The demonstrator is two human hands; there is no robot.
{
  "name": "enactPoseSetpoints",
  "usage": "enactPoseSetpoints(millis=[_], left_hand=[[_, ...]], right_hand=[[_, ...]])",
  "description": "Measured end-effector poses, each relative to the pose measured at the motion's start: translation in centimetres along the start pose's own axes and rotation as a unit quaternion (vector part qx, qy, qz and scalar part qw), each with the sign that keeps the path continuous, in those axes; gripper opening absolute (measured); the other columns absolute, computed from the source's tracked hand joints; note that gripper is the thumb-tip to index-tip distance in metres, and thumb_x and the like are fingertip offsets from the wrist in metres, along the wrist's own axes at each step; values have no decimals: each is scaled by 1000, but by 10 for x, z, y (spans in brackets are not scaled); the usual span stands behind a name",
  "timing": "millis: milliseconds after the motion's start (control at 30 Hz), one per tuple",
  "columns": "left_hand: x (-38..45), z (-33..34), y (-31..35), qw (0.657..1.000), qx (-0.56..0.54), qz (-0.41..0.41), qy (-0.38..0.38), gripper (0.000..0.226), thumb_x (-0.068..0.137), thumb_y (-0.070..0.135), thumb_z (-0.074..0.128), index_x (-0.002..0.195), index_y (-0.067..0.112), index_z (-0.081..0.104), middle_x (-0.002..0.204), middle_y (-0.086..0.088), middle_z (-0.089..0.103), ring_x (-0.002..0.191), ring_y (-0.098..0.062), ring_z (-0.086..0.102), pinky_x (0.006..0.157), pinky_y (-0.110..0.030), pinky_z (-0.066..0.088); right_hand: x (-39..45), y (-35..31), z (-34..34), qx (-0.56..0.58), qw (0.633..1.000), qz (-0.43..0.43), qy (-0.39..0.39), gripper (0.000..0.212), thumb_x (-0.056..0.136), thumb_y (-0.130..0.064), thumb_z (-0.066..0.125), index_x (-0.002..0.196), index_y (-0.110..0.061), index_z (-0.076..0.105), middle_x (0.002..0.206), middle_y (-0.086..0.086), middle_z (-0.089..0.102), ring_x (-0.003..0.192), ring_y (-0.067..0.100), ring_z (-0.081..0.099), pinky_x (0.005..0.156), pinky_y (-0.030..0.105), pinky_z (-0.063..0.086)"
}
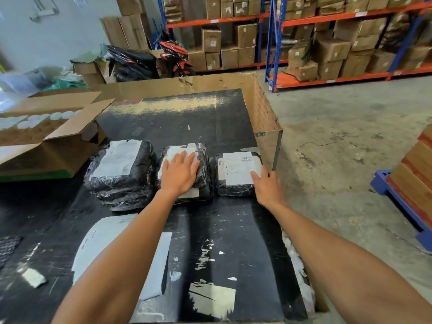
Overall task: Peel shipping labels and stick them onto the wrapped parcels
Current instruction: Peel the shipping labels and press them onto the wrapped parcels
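Three black plastic-wrapped parcels lie in a row on the black table (233,230). The left parcel (121,174) carries a white label on top. My left hand (178,171) lies flat with straight fingers on the white label of the middle parcel (201,160). My right hand (266,185) touches the near right corner of the right parcel (233,185), its fingers on the edge of that parcel's white label (238,167). White label sheets (100,242) lie on the table near me, partly under my left forearm.
A cardboard wall (261,108) lines the table's back and right side. An open carton (46,134) with white items sits at the left. Shelves (327,43) of boxes and a motorbike (173,57) stand behind. A blue pallet (402,206) with boxes is on the floor at right.
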State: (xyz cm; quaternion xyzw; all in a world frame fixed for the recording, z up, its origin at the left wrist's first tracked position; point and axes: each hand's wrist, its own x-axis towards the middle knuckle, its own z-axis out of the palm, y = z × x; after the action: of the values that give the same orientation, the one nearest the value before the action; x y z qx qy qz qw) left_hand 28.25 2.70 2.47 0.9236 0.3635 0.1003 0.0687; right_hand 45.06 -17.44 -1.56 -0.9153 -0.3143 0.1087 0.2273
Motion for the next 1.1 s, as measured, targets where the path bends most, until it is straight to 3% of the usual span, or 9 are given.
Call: enactPoseSetpoints(millis=[67, 167, 333, 467, 567, 767, 867, 1000, 1100], left_hand=[[-13, 2, -7, 1000, -9, -4, -12, 55, 106, 50, 18, 158, 32, 24, 167, -1, 16, 155, -23, 8, 124, -49, 0], [-29, 2, -12, 1000, -19, -2, -11, 56, 106, 50, 17, 158, 32, 20, 168, 1, 12, 155, -21, 2, 123, -48, -5], [-55, -11, -18, 995, -71, 60, 34, 47, 104, 30, 44, 148, 13, 45, 155, -11, 41, 146, -29, 33, 122, -45, 22], [-97, -32, -45, 982, -161, 81, 48, 30, 97, 13, 54, 122, 10, 70, 122, -7, 69, 111, -22, 64, 102, -35, 48], [-128, -42, -76, 978, -198, 47, 54, 24, 95, 14, 54, 106, 16, 76, 96, 2, 76, 87, -13, 69, 83, -35, 56], [-172, -47, -181, 981, -176, -79, 34, 39, 90, 3, 49, 114, 23, 72, 122, 3, 71, 115, -19, 63, 97, -38, 50], [-184, -32, -215, 990, -108, -81, -38, 38, 93, 23, 59, 131, 29, 63, 149, -1, 50, 139, -26, 45, 108, -48, 41], [-193, -8, -228, 987, -131, -70, -61, 62, 84, 68, 38, 137, 39, 56, 154, 1, 44, 147, -21, 34, 114, -55, 32], [-194, 4, -225, 983, -167, -69, -38, 68, 86, 69, 32, 140, 35, 54, 153, -1, 46, 147, -21, 34, 116, -52, 31]], right_hand=[[-8, 3, 3, -43, 998, -34, 10, 44, 108, -20, 40, 152, -17, 34, 148, 21, 35, 131, 42, 40, 103, 50, 42], [-13, -3, 10, -15, 998, 11, 63, 46, 108, -30, 39, 151, -14, 35, 154, 18, 33, 138, 38, 34, 107, 51, 36], [-39, -45, 22, 12, 985, -87, 149, 36, 98, -17, 55, 134, -20, 58, 143, 7, 46, 131, 28, 42, 104, 44, 34], [-88, -100, 50, 124, 981, -145, 40, 18, 101, -29, 49, 103, -23, 67, 108, 3, 63, 96, 25, 63, 83, 40, 53], [-117, -134, 75, 142, 969, -186, -83, 18, 99, -31, 52, 98, -25, 69, 95, -4, 71, 90, 18, 66, 80, 40, 56], [-145, -220, 108, 262, 942, -106, -181, 28, 100, -35, 58, 100, -12, 75, 98, 4, 75, 94, 17, 72, 82, 38, 58], [-142, -249, 130, 252, 944, -5, -213, 48, 98, -48, 58, 79, -4, 65, 97, 16, 73, 99, 27, 73, 72, 32, 52], [-145, -267, 149, 204, 959, 56, -188, 55, 91, -52, 67, 114, -2, 68, 122, 15, 68, 114, 34, 65, 76, 32, 48], [-143, -267, 155, 217, 956, 98, -169, 39, 88, -43, 76, 98, -6, 71, 112, 14, 68, 103, 30, 66, 72, 29, 45]])
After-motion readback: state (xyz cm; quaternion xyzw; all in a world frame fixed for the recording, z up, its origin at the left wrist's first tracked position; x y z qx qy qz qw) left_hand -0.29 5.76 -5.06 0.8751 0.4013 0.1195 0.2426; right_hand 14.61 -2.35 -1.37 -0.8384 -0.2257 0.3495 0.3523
